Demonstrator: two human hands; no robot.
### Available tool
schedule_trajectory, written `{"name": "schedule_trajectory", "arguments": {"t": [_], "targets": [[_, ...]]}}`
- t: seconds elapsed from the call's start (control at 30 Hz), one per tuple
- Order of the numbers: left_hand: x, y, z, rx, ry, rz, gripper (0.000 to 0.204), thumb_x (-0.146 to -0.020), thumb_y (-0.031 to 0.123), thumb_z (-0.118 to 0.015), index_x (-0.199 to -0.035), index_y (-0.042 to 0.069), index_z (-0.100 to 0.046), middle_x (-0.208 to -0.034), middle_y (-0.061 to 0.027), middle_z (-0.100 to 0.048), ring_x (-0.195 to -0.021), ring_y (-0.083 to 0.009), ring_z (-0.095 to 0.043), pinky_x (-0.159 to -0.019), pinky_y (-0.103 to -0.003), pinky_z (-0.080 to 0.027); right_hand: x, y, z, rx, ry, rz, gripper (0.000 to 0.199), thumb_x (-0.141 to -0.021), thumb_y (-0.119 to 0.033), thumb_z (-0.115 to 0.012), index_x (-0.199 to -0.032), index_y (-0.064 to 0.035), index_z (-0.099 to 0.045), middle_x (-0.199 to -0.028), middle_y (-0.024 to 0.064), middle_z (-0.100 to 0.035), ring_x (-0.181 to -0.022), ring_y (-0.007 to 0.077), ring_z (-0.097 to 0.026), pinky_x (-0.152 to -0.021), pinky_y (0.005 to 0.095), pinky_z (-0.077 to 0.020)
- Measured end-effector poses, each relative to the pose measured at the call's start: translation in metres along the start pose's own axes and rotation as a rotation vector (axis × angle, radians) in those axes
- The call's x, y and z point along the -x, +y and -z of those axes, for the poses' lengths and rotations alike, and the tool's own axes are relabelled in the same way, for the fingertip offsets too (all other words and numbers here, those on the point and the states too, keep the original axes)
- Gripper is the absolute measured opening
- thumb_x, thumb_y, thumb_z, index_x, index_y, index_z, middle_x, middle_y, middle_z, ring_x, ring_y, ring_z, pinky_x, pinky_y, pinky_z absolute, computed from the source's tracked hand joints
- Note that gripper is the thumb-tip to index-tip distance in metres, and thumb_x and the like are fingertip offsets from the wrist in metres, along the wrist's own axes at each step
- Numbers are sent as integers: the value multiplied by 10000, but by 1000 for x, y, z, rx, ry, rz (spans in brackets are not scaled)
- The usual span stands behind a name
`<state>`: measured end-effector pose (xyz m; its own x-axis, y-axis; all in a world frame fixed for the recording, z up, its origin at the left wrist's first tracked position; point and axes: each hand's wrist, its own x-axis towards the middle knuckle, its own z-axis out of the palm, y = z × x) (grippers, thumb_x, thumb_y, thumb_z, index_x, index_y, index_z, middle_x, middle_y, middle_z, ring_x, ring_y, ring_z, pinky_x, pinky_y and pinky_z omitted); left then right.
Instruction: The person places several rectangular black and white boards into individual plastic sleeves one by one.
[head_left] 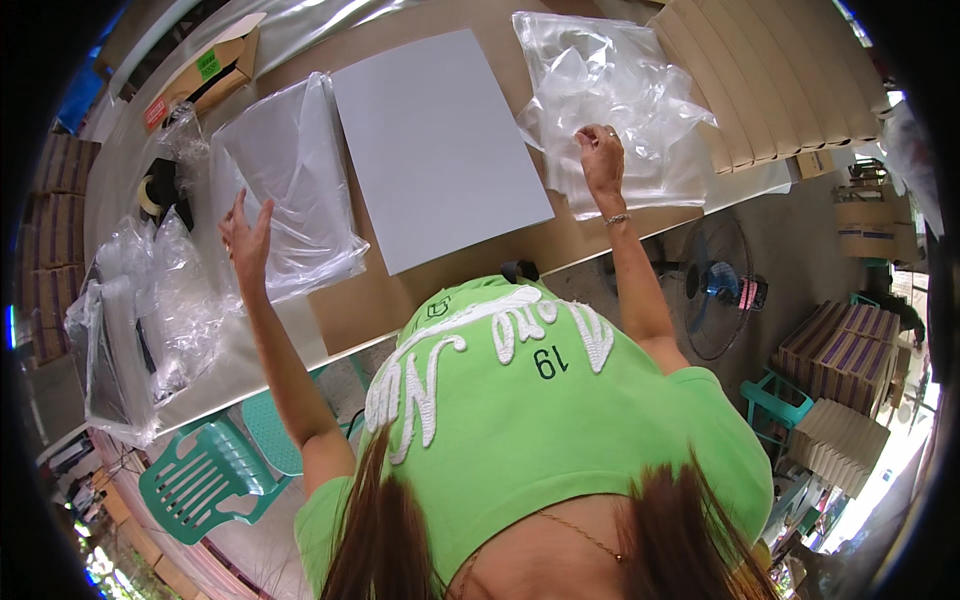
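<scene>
My left hand (246, 238) is open, its fingers spread over the left edge of a flat stack of clear plastic bags (290, 190). Whether the fingertips touch the plastic, I cannot tell. On the right, my right hand (602, 165) is closed in a pinch on a clear plastic bag (630, 95), part of a crumpled pile lying over flatter bags. Between the two hands lies a large, flat grey-white sheet (440, 150) on brown board (360, 305).
Crumpled plastic (185, 310), a tape roll (150, 195) and an open cardboard box (215, 70) occupy the table's left side. Stacked brown cardboard pieces (770, 80) lie far right. Beyond the table edge stand a fan (715, 285) and a green plastic chair (210, 485).
</scene>
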<state>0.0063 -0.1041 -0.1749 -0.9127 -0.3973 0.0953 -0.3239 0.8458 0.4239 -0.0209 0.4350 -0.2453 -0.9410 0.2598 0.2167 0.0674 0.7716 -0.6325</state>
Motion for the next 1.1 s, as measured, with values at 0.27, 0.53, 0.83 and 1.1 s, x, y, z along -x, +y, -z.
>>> {"name": "schedule_trajectory", "arguments": {"t": [0.27,0.53,0.83,1.1], "targets": [[28,154,-26,395,-165,-443,551,-800,401,-617,-1265,138,-481,-1238,-207,-432,-1199,-319,-373,-1003,-410,-286,4,-28,-8,265,-18,159,286,-710,-190,-702,-975,-124,-617,-1088,83,-535,-1012,292,-490,-844,403,-411],[73,175,-38,408,-491,-382,524,-836,403,-587,-1287,174,-453,-1271,-151,-389,-1187,-276,-375,-922,-343,-372,-8,-49,26,313,468,89,220,-672,-189,-732,-876,-145,-663,-1183,63,-451,-1076,295,-432,-883,461,-351],[79,194,-19,539,-525,-422,510,-834,396,-585,-1269,154,-472,-1248,-169,-424,-1144,-293,-434,-923,-361,-379,-111,48,96,309,523,205,142,-763,-123,-576,-886,-101,-643,-932,112,-622,-815,299,-605,-702,420,-478],[99,248,38,901,-175,-816,743,-705,242,-753,-1322,79,-373,-1295,-167,-403,-1170,-291,-426,-953,-385,-373,-40,-184,173,-455,-742,255,190,-918,-107,-466,-1017,34,-545,-818,90,-627,-562,114,-581,-529,231,-477]]}}
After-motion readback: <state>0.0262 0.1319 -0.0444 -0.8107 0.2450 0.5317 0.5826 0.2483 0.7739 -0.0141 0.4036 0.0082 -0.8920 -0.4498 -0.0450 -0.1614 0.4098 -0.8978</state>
